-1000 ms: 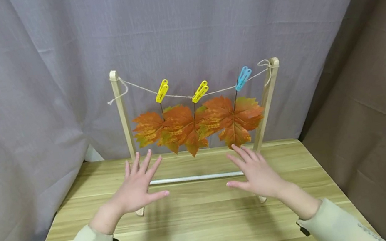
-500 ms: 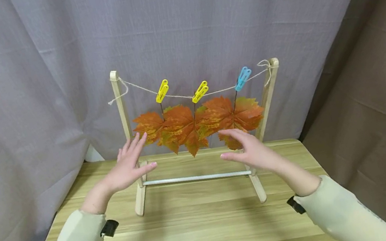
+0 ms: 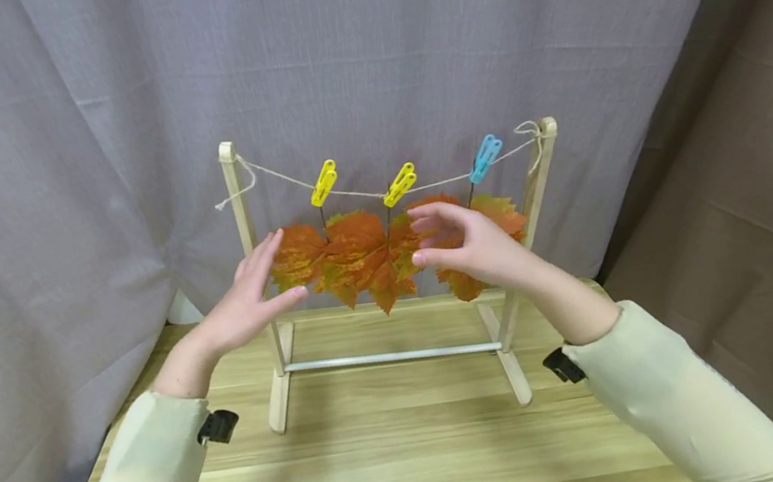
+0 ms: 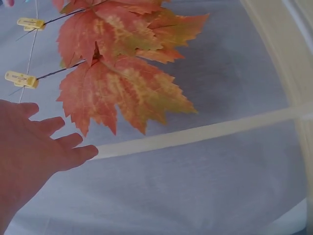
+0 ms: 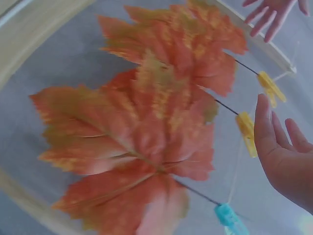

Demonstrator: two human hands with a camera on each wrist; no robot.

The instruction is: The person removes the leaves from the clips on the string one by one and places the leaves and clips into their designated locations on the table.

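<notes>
Our left hand (image 3: 248,301) hovers open beside the left leaf (image 3: 298,259)'s edge; our right hand (image 3: 467,249), fingers loosely spread and empty, fronts the right leaf (image 3: 500,219).

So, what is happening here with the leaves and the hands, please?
A person reaches both hands up to a small wooden rack on a table. Three orange leaves hang from its string by two yellow pegs and one blue peg. The left hand is open beside the leftmost leaf; the right hand is open before the rightmost one. Neither holds anything.
</notes>
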